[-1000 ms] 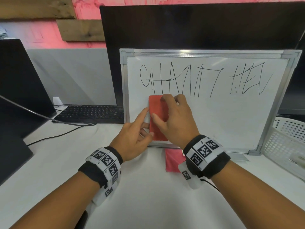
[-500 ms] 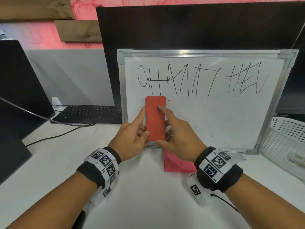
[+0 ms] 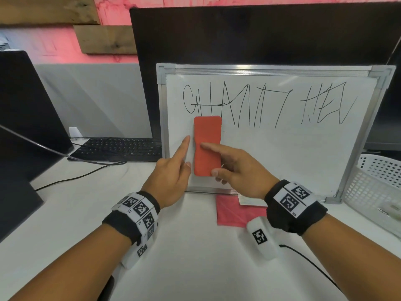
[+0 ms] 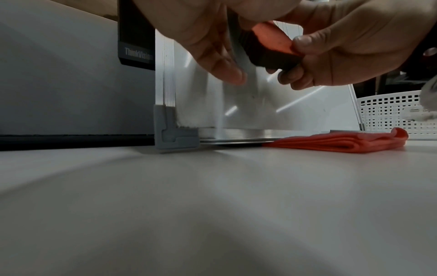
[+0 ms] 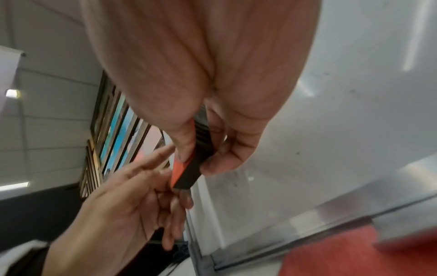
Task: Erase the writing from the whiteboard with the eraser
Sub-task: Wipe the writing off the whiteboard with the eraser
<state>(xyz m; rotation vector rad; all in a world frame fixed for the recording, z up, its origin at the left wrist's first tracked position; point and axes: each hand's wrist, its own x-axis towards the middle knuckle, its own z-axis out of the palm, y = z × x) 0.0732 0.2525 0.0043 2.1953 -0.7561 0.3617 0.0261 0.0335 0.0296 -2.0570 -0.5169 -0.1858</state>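
You have one whiteboard (image 3: 282, 153) in front of you, one orange eraser (image 3: 207, 144) against it, and one folded red cloth (image 3: 234, 213) on the desk. Two hands are in view, your left hand (image 3: 171, 172) and your right hand (image 3: 240, 168), each wearing one marker-covered wristband. You can also count two dark monitors, one black keyboard (image 3: 117, 148) and one white perforated basket (image 3: 377, 183).

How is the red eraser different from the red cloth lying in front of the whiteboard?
The eraser is a stiff block with a dark underside, held upright against the whiteboard; the cloth is soft, folded and lies flat on the desk. The right hand grips the eraser, while no hand touches the cloth. The eraser looks more orange, the cloth pinker. Both are reddish and roughly rectangular.
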